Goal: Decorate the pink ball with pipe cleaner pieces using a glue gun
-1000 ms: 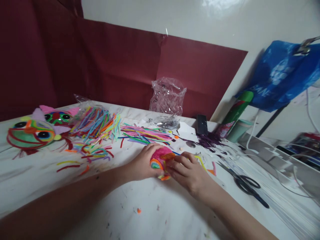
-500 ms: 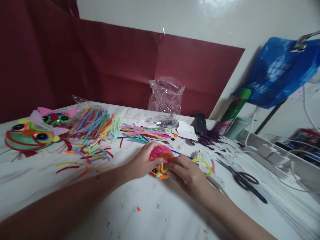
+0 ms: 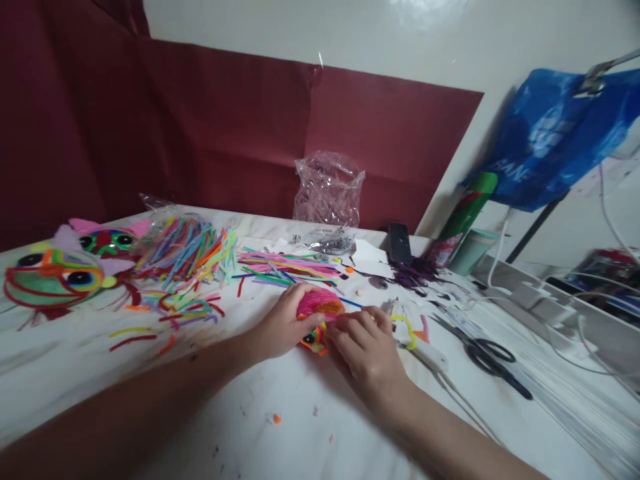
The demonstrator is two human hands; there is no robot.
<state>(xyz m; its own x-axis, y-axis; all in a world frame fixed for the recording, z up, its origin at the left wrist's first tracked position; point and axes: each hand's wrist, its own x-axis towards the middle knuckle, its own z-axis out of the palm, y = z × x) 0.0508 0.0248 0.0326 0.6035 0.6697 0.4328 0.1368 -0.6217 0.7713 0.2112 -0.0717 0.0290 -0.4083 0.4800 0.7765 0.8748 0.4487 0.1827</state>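
A round pink and orange craft piece [image 3: 320, 303] with a black-and-green eye rests near the middle of the table. My left hand [image 3: 280, 323] grips it from the left, thumb across its front. My right hand [image 3: 373, 353] is closed at its right side, fingertips pressed on the orange part. A yellow pipe cleaner [image 3: 411, 337] sticks out bent behind the right hand, and a bit of yellow shows at the left thumb. The right fingers hide much of the craft's front and most of the yellow strip.
Black scissors [image 3: 487, 357] and a white corded tool [image 3: 433, 353] lie to the right. Pipe cleaners [image 3: 185, 250] heap at the left, beside two finished-looking animal faces [image 3: 55, 280]. A black phone-like slab [image 3: 399, 243], purple yarn [image 3: 417, 275] and a clear plastic bag [image 3: 330, 190] stand farther back.
My right hand has turned slightly, its fingers now flatter over the craft's right side, covering more of the yellow strip. The view has shifted a little; the left hand keeps its hold.
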